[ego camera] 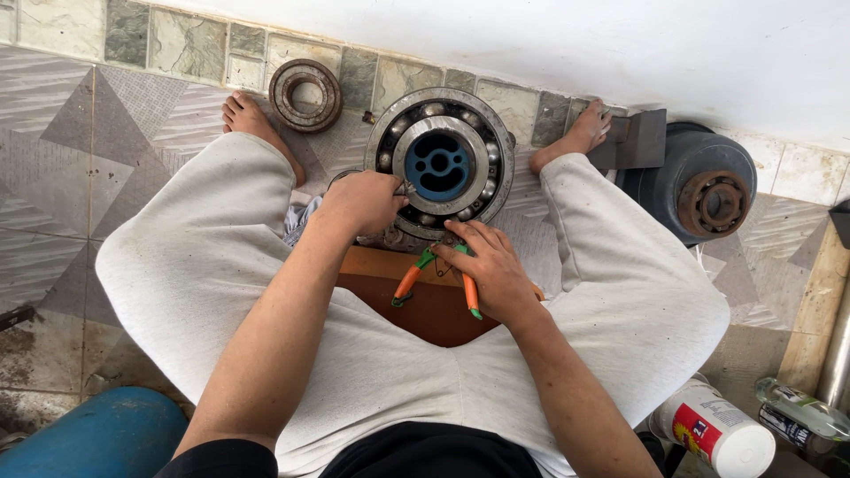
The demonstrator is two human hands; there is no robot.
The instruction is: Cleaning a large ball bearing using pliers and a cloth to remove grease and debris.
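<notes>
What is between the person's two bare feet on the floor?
In the head view, a big ball bearing with a blue middle lies between the left foot and right foot.

Legs: loose off-white trousers (pixel 620 301), faintly smudged | Top: black shirt (pixel 425 456) | Arms: bare, no sleeves | Feet (pixel 584 128): bare

I count two ball bearings, a large one (pixel 440 165) and a smaller one (pixel 305 95), one orange-handled pliers (pixel 440 274), one grey pulley (pixel 699 190), one white can (pixel 717 431), one blue drum (pixel 93 438).
</notes>
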